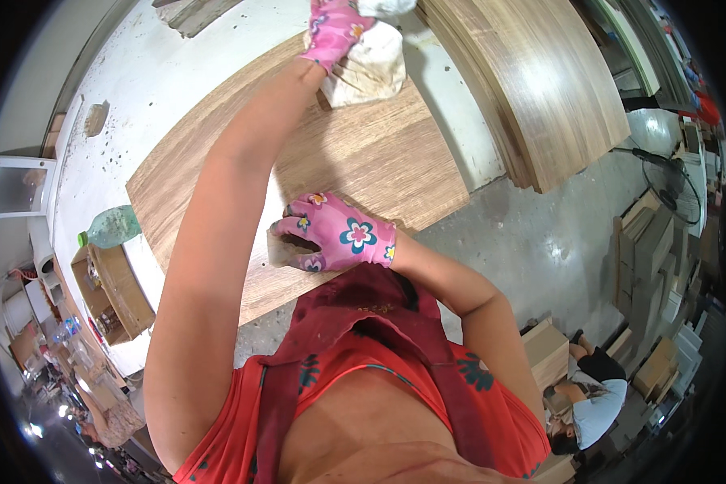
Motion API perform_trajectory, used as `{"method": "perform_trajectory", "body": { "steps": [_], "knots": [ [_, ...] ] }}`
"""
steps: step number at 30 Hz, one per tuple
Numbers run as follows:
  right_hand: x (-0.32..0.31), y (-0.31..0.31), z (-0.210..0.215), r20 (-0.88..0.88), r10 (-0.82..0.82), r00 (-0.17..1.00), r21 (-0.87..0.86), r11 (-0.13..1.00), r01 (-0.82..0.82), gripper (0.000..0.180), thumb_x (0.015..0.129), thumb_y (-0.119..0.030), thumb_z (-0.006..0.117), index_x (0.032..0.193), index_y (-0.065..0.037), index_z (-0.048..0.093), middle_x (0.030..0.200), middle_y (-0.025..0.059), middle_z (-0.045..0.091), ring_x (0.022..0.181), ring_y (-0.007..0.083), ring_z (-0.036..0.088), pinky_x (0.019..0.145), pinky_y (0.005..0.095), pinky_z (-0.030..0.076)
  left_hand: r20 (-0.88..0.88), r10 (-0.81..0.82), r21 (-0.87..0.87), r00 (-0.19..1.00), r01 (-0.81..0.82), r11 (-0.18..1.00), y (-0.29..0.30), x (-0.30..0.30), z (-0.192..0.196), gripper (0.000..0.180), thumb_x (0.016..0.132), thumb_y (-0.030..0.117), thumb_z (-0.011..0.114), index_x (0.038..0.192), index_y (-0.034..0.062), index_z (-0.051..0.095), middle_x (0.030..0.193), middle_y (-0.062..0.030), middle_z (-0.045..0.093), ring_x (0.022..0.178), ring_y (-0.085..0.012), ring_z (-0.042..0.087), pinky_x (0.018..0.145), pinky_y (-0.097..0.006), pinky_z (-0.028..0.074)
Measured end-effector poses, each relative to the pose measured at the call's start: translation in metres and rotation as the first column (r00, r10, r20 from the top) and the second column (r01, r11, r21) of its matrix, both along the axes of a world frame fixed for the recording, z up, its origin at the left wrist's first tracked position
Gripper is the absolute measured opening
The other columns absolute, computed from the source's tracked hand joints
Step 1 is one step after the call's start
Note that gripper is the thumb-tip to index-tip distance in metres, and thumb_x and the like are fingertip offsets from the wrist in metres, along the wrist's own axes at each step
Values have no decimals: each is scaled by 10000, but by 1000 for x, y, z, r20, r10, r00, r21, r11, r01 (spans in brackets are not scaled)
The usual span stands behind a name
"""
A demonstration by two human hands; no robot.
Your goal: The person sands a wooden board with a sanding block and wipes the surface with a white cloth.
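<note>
A curved-edged wood-grain panel (379, 153) lies on the white worktable in front of me. My left hand (335, 34), in a pink flowered glove, stretches to the panel's far side. It is closed on a stained white rag (371, 68) there, though the upper edge of the view cuts off part of the fingers. Close to my body, my right hand (339, 232), in a matching glove, rests at the panel's near part. Its fingers curl round a small beige-grey block (279, 248), mostly hidden by the glove.
Similar panels (532, 81) are stacked at the far right. On the white worktable (105, 169) a green plastic bottle (114, 227) lies beside an open wooden box (114, 294). A tape-like lump (96, 118) sits farther back. Another person (593, 395) is low among boards at the lower right.
</note>
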State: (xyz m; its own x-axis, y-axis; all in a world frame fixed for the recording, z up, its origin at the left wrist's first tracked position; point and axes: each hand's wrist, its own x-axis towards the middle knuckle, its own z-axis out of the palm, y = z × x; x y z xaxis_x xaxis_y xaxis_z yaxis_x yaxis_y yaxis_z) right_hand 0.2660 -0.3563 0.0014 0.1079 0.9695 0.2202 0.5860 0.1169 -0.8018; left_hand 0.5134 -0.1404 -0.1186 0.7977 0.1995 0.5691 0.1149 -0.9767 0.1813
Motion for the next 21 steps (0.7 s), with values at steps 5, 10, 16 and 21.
{"method": "perform_trajectory", "body": {
  "steps": [5, 10, 16, 21],
  "knots": [
    [1, 4, -10, -24, -75, 997, 33, 997, 76, 424, 698, -238, 638, 1086, -81, 568, 883, 131, 561, 849, 329, 548, 772, 420, 449, -135, -46, -387, 990, -10, 922, 7, -20, 33, 679, 721, 318, 668, 1280, 26, 417, 1251, -182, 483, 1187, -333, 437, 1005, -384, 346],
    [5, 10, -11, 107, -202, 974, 92, 977, 192, 435, 710, -286, 620, 1099, -100, 560, 915, 110, 583, 864, 325, 549, 792, 425, 445, 30, -7, -539, 1000, 22, 842, 48, -99, 52, 639, 730, 236, 693, 1272, 18, 436, 1139, -156, 540, 960, -262, 512, 800, -335, 425],
    [5, 12, -9, 43, -301, 953, 20, 954, 300, 360, 702, -176, 636, 1047, -80, 601, 918, 130, 592, 844, 315, 553, 763, 400, 455, 50, 297, -692, 954, -181, 699, 150, -254, 45, 610, 731, 143, 736, 1263, 10, 468, 994, -115, 611, 650, -151, 600, 515, -272, 518],
    [-1, 15, -11, 71, -308, 949, 47, 951, 306, 376, 714, -154, 632, 1074, -56, 593, 943, 133, 596, 906, 314, 561, 801, 376, 457, -78, 568, -470, 820, -532, 704, 277, -421, 39, 580, 724, 242, 738, 1201, 12, 502, 843, -149, 644, 780, -269, 630, 690, -358, 505]
  ]
}}
